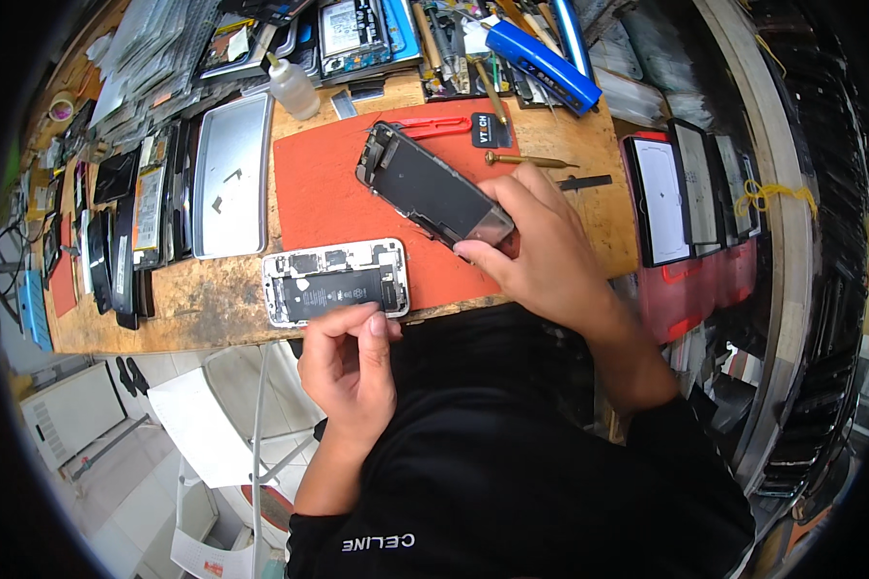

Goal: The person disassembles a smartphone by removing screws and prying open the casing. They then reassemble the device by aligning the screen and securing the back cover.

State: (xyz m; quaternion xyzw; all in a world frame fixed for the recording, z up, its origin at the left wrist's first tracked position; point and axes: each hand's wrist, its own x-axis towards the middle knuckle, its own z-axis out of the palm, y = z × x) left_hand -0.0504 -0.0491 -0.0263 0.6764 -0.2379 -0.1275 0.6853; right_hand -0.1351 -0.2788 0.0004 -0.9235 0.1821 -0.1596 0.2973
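A detached phone screen [434, 193] is pinched at its lower end by the right hand [541, 251] over the red mat [328, 193]; thin and fragile, it is best gripped by its edges; the left hand's [352, 362] fingertips are pressed together beside the opened phone [336, 282].

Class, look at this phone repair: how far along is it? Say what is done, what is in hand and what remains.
Done: the phone body lies opened on the bench, battery and boards exposed, with the screen panel off it. In hand: the right hand holds that panel over the red mat, while the left hand pinches something too small to identify beside the body. Left: the panel is not yet back on the body.
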